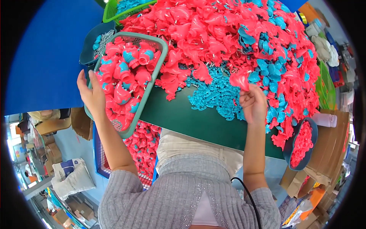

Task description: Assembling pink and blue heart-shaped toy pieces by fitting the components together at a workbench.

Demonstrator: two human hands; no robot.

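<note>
My right hand [253,104] pinches a glossy pink plastic shell piece [240,79] at the near edge of a large heap of similar pink shells [198,32]. Small turquoise plastic parts [215,97] lie just left of that hand, with rounded turquoise pieces [272,72] beyond it. At the left, my left hand [92,93] has its fingers apart beside the rim of a grey-green basket [164,49]; whether it touches the rim I cannot tell. Rounded pink-and-turquoise assembled pieces [124,74] fill the basket.
A dark dish [84,53] with screws and turquoise bits stands behind the basket. Another dark bowl [291,154] of small pink parts sits at the right table edge, near a pale bottle [325,120] and cardboard [329,143]. Below the green tabletop [171,118] is a blue crate [100,156] of pink pieces.
</note>
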